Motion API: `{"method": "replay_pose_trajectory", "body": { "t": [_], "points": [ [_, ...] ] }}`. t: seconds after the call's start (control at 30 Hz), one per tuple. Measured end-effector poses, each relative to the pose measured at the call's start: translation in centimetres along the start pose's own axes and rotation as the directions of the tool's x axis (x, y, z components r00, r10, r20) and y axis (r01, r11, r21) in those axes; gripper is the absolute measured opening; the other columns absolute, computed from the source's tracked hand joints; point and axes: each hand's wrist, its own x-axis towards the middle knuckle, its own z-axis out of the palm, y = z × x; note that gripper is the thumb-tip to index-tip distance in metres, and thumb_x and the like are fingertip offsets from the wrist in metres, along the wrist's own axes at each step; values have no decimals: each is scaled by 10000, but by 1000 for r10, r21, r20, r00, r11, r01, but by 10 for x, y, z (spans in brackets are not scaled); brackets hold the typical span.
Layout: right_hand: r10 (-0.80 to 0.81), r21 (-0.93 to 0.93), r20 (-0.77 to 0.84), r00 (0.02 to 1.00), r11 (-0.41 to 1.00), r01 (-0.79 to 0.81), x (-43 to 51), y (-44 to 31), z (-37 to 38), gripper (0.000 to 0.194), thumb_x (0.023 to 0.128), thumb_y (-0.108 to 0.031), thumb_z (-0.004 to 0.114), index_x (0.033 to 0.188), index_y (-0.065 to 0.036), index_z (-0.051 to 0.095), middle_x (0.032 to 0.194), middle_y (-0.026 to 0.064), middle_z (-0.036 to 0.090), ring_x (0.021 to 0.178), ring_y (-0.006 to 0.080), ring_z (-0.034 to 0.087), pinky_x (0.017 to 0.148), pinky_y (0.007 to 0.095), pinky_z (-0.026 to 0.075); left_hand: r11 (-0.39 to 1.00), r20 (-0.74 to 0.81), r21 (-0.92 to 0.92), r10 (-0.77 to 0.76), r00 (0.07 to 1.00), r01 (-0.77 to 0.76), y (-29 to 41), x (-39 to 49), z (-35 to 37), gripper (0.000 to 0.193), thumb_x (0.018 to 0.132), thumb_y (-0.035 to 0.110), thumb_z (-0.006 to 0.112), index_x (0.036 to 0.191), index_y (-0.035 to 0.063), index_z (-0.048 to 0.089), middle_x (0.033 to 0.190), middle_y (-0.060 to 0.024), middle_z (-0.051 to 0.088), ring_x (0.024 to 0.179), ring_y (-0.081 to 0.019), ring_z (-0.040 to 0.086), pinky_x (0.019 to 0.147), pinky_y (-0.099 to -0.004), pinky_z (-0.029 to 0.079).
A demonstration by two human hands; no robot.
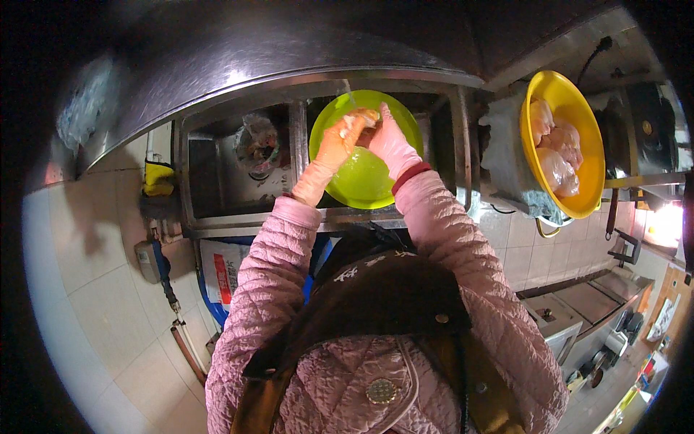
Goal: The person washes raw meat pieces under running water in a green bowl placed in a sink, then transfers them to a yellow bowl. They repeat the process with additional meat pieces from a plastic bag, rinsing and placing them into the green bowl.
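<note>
A green plastic basin [355,176] with water in it sits in the right compartment of a metal sink. Over it, my left hand [337,145], in a thin clear glove, grips a piece of raw meat [364,115], perhaps poultry. Close beside it, my right hand [391,142], also gloved, touches the same piece from the right with its fingers extended; whether it grips the piece is hard to tell. A thin stream of water falls at the basin's far edge. To the right, a yellow basin [588,179] holds several pieces of raw poultry [564,142].
The left sink compartment [238,190] holds a clear plastic bag with scraps [260,146]. A metal divider [299,135] separates the compartments. A yellow cloth [158,178] hangs left of the sink. Below the sink's near edge stands a blue container [209,298] with a printed white bag [217,271].
</note>
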Motion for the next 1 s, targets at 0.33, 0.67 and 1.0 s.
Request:
{"method": "replay_pose_trajectory", "body": {
  "t": [0.33,0.67,1.0],
  "points": [
    [-144,-105,-38,989,985,140,9,13,19,402,999,-356,444,1302,-98,506,1277,140,554,1137,312,534,1010,456,413,918,-143,387,-31,989,85,-12,-9,-14,616,808,181,755,1338,59,464,1184,-149,605,1201,-256,515,982,-345,449],
    [-363,-304,205,909,859,411,13,11,12,432,952,-266,548,1331,-77,461,1264,131,539,1141,280,523,1003,392,422,887,-254,75,-425,869,456,-14,-5,-13,608,752,230,788,1235,-8,506,1092,-150,639,996,-238,616,865,-311,497],
    [-359,-527,-45,932,802,283,15,17,19,383,830,-287,689,1100,-24,624,1038,102,647,932,229,614,823,360,496,922,-251,217,-264,931,320,-4,6,-10,334,930,279,596,1130,13,620,1033,-143,662,953,-225,614,872,-317,466]
  ]
}}
